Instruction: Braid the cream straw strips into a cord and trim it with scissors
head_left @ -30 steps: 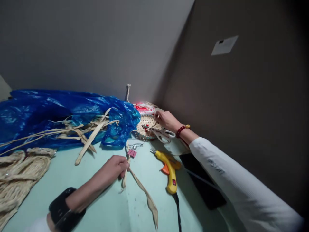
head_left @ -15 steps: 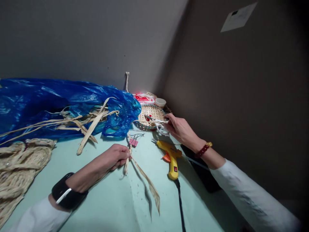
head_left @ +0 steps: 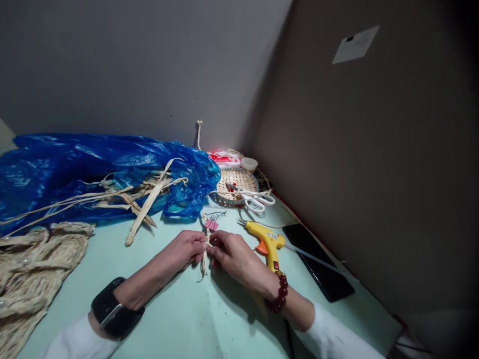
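A short plait of pale dried plant fibre (head_left: 204,264) lies on the table between my hands, its loose ends pointing toward me. My left hand (head_left: 189,248) pinches it from the left. Fingers of my right hand (head_left: 234,254) are closed on the same braid from the right, close to my left fingertips. A pink tag (head_left: 211,225) with dark thread sits at the braid's far end. Just right of my right hand lies a yellow glue gun (head_left: 264,237). White-handled scissors (head_left: 258,199) rest across the rim of a woven basket (head_left: 235,174).
A blue plastic bag (head_left: 93,154) with fibre strips (head_left: 149,204) spilling out runs along the back left. Woven fibre work (head_left: 41,269) with beads lies at the left. A black phone (head_left: 322,264) is at the right, and a small white cup (head_left: 249,164) stands behind the basket.
My right hand has come from the scissors at the basket back to the braid beside my left hand. The scissors now lie free on the basket rim. My left hand keeps its hold.
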A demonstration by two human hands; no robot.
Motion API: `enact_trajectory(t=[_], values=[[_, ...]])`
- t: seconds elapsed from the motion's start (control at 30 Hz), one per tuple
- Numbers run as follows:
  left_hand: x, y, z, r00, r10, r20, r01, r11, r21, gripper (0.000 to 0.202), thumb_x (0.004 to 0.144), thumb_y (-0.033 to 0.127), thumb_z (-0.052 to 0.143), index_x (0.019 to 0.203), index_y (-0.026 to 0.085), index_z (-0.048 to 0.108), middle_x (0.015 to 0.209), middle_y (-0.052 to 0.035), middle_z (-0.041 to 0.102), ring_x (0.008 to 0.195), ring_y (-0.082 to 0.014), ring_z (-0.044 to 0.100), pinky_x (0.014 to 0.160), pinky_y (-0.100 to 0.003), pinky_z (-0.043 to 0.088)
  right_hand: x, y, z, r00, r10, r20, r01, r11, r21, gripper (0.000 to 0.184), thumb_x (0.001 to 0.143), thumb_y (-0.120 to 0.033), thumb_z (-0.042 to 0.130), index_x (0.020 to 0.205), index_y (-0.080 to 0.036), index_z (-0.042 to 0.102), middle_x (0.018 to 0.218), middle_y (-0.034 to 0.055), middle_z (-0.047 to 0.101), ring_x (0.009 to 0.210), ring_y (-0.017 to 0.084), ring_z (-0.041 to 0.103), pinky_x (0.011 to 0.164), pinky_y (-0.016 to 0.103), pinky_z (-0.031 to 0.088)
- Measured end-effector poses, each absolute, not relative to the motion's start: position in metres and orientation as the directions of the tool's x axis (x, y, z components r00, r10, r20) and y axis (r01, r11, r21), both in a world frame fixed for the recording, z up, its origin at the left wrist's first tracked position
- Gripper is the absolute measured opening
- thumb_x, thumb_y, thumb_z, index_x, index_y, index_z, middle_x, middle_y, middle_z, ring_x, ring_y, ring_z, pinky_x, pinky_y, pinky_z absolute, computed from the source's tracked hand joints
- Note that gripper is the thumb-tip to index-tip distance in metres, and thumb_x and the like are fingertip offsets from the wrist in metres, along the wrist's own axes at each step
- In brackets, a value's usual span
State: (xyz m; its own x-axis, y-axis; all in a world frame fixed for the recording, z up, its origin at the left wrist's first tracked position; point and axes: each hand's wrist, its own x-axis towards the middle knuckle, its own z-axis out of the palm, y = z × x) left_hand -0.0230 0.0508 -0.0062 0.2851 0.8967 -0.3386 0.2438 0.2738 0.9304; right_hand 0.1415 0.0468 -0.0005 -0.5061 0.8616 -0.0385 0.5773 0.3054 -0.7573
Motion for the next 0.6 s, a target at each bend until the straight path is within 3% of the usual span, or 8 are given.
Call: enact_trajectory(t=[0.2,0.33,0.43,0.5,0.6], values=[[-0.022,0.054,-0.013,0.286,0.893,-0.347,0.264,0.274,0.925,0.03,0.071,0.039,0.059,0.051,0.02,0.046,0.04,0.0075,0.042,0.037,-0.0061,0.025,0.04,-0.023,0.012,0.156,0.018,0.014,-0.477,0.879,-0.001,0.687,0.372,-0.624,0.015,0.092,-0.017,0.041,0.092,-0.018,0.056,0.087,0.0076,0.064,0.076,0.019,0.055,0.067,0.03,0.04],[-0.025,0.056,-0.017,0.278,0.888,-0.367,0.268,0.295,0.917,0.027,0.072,0.038,0.059,0.055,0.02,0.049,0.039,0.0083,0.041,0.036,-0.0058,0.021,0.04,-0.024,0.009,0.19,-0.024,0.009,-0.498,0.86,0.113,0.788,0.503,-0.355,0.03,0.088,-0.015,0.045,0.117,-0.017,0.052,0.116,0.0161,0.06,0.097,0.029,0.054,0.084,0.043,0.044],[-0.025,0.056,-0.019,0.27,0.885,-0.38,0.276,0.307,0.911,0.032,0.071,0.038,0.06,0.05,0.02,0.044,0.039,0.0088,0.039,0.035,-0.0052,0.019,0.039,-0.024,0.008,0.221,-0.056,-0.012,-0.463,0.858,0.223,0.849,0.502,-0.168,0.041,0.085,-0.016,0.052,0.125,-0.019,0.047,0.122,0.0176,0.058,0.095,0.03,0.055,0.076,0.042,0.05],[-0.025,0.056,-0.019,0.27,0.884,-0.382,0.279,0.308,0.91,0.032,0.07,0.037,0.061,0.05,0.02,0.043,0.038,0.0092,0.038,0.035,-0.0049,0.019,0.039,-0.023,0.008,0.235,-0.072,-0.026,-0.387,0.884,0.262,0.89,0.432,-0.145,0.045,0.082,-0.008,0.051,0.125,-0.021,0.047,0.112,0.014,0.061,0.089,0.026,0.057,0.069,0.034,0.052],[-0.025,0.056,-0.019,0.266,0.887,-0.378,0.278,0.304,0.911,0.027,0.07,0.039,0.061,0.055,0.02,0.048,0.038,0.0091,0.041,0.035,-0.0048,0.018,0.039,-0.023,0.007,0.241,-0.083,-0.038,-0.271,0.921,0.28,0.919,0.334,-0.208,0.052,0.073,0.003,0.046,0.12,-0.019,0.047,0.107,0.0104,0.059,0.091,0.022,0.055,0.069,0.028,0.052]])
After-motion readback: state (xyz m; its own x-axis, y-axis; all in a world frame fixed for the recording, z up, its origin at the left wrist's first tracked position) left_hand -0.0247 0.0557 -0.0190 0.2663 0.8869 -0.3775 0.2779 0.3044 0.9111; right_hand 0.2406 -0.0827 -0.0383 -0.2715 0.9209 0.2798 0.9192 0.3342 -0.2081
